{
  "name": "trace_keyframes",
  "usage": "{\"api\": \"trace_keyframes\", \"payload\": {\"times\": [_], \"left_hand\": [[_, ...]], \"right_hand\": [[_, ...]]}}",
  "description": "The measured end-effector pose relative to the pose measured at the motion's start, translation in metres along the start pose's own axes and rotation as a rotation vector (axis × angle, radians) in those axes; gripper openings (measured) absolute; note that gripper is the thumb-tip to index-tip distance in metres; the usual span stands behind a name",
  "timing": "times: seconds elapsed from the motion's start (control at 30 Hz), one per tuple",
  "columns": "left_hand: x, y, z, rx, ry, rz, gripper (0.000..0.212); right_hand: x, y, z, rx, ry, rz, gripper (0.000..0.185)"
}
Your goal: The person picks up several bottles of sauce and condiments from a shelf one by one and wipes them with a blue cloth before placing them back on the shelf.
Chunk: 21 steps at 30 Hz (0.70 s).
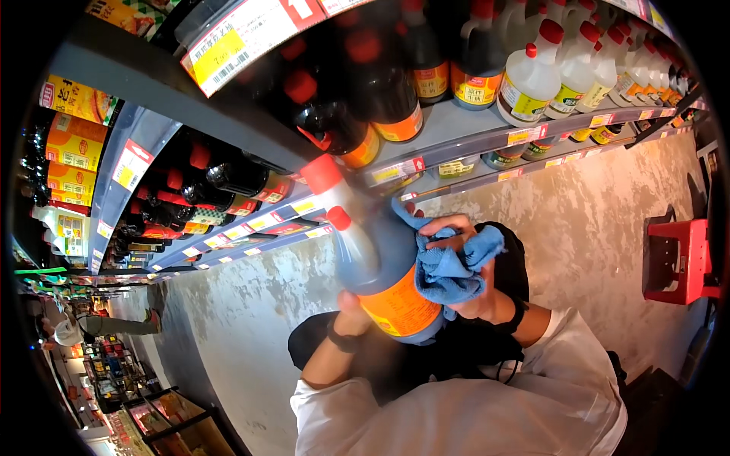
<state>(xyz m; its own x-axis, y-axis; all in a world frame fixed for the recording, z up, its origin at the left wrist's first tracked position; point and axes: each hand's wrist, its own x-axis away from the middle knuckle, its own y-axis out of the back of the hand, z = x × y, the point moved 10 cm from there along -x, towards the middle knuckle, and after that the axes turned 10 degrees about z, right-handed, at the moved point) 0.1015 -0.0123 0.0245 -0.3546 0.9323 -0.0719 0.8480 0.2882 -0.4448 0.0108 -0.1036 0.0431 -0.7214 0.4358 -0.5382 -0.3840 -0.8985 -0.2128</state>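
Note:
A large plastic sauce jug [370, 245] with red caps and an orange label is tilted in front of my body, its top towards the shelf. My left hand [352, 316] grips it low on the left side; most of its fingers are hidden behind the jug. In my right hand [470, 273] is a crumpled blue cloth [450, 265], which lies against the jug's right side. Dark bottles with red caps [393, 97] stand on the shelf just beyond the jug.
The metal shelf edge [473, 145] with price tags runs across the top. White vinegar jugs [527, 85] stand on it at the right. Another shelf of dark bottles [228, 176] is at the left. A red plastic stool [678, 256] is at the right, and a person [108, 325] at the far left.

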Motion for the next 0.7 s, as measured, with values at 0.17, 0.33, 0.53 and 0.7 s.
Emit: {"api": "trace_keyframes", "payload": {"times": [0.17,0.33,0.53,0.7], "left_hand": [[-0.013,0.004,-0.008,0.161,-0.259,-0.007,0.107],[-0.016,0.015,0.0,0.301,-0.383,-0.165,0.108],[-0.017,-0.028,0.016,0.209,-0.32,0.23,0.121],[-0.022,-0.039,0.008,-0.058,-0.216,0.014,0.117]], "right_hand": [[0.032,-0.006,-0.021,-0.052,-0.306,-0.092,0.037],[0.069,0.006,0.005,0.113,0.215,-0.44,0.029],[0.064,0.035,0.034,0.193,0.644,-0.572,0.034],[0.057,0.059,0.013,0.062,0.113,-0.601,0.059]]}}
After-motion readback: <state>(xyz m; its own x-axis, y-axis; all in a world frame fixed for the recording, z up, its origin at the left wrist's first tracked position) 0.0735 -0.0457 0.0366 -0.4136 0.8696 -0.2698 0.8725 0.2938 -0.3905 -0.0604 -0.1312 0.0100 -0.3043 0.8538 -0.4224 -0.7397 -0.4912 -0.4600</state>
